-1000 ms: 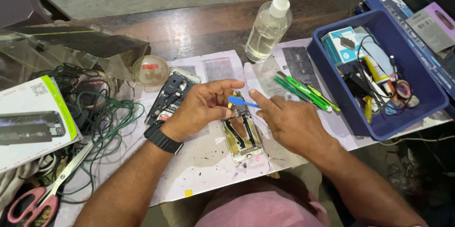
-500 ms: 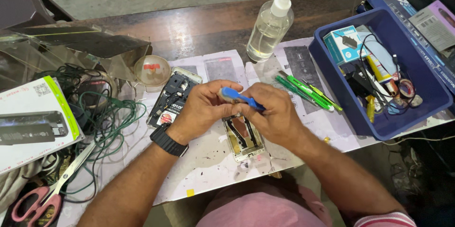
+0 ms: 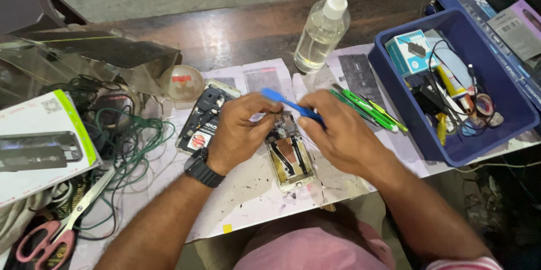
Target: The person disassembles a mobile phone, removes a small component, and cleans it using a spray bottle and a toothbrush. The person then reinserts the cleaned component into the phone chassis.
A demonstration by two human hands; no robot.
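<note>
On stained paper mat (image 3: 248, 191), opened phone frame (image 3: 290, 154) lies mid-table, near front edge. Left hand (image 3: 239, 132) pinches frame top; right hand (image 3: 338, 135) grips blue pry tool (image 3: 290, 103). Blue bin (image 3: 451, 146) crowds right; fingertip contact hidden.

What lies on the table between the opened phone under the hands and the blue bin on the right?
In the head view, green-handled tools lie on the paper between the opened phone and the blue bin; the right hand covers their near ends.

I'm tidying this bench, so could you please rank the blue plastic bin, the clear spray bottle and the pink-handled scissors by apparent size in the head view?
1. Blue plastic bin, clearly largest.
2. Pink-handled scissors and clear spray bottle: similar length; the scissors lie nearer the camera, so unranked.
</note>
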